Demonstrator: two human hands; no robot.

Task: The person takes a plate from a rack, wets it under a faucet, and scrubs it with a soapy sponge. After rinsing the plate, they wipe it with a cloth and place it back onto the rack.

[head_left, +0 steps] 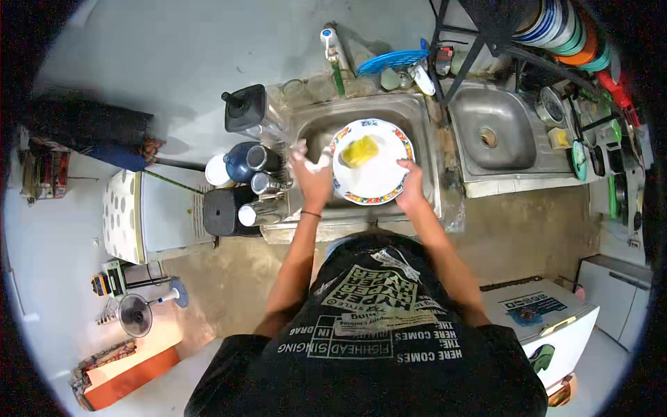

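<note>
Shirt (pixel 368 299): black, worn by the person, close to the counter.
Sink (pixel 430 149): basin beneath the plate, presumably so drips land inside.
Plate (pixel 379 182): face up above the basin, apparently kept near level so the sponge stays on.
Right hand (pixel 413 186): clamped on the plate's right rim, thumb on top, likely for steadiness.
Left hand (pixel 314 174): foamy, fingers apart, beside the left rim; contact unclear.
Sponge (pixel 359 151): yellow, resting left of plate centre.
</note>
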